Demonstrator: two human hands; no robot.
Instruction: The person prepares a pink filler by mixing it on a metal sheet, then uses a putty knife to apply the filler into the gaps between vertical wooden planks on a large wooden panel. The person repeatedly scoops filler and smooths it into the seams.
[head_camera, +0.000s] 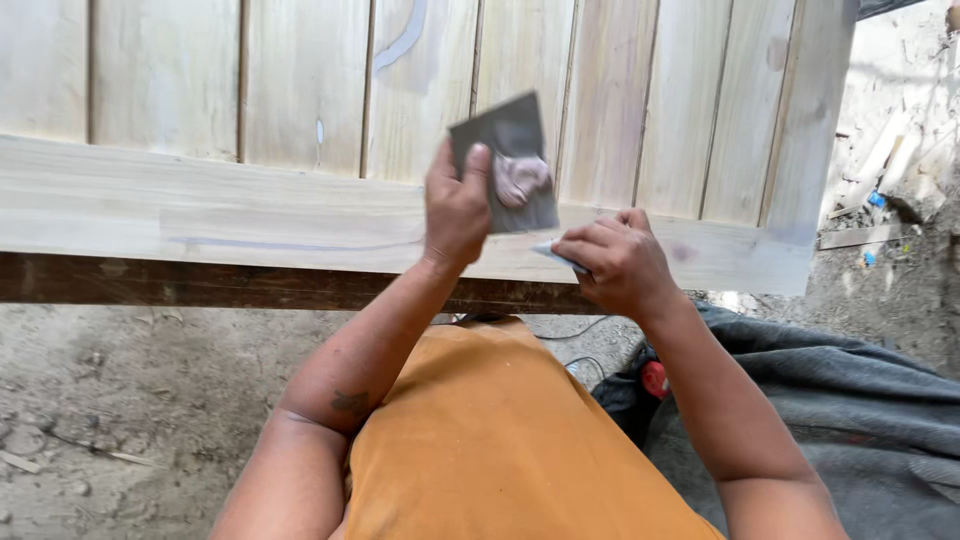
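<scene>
My left hand (455, 210) holds up a dark grey square board (508, 165) with a lump of pinkish-grey putty on it, above a pale wooden panel door (250, 210). My right hand (615, 262) is closed around a small flat blade (557, 256), whose tip shows pale at the left of my fingers. The blade rests against the door's wide cross rail near its lower edge, just below the board. The door has several vertical planks behind the rail.
The door lies on a dark wooden support (200, 285). Dirt ground (130, 400) lies below at the left. A dark grey cloth (860, 420) is at the right, with a red object (654, 379) beside it. Wood scraps (880, 170) lie at the far right.
</scene>
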